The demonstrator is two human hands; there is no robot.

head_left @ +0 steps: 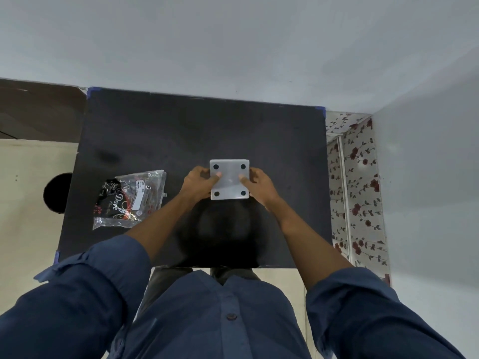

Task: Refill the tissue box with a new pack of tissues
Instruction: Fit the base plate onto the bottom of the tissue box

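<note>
A square white tissue box [229, 179] is turned bottom-up, showing a pale base plate with four round black feet at its corners. My left hand [197, 183] grips its left side with the thumb resting on the base. My right hand [259, 187] grips its right side, thumb likewise on the base. The box is over the middle of a black table [160, 130]. To the left lies a clear plastic pack [129, 199] with black, red and white print, flat on the table, apart from both hands.
The black table has blue tape at its corners. A grey wall stands behind it and to the right. A floral-patterned cloth [356, 182] hangs along the table's right side. A round dark object [57, 193] sits on the pale floor at the left.
</note>
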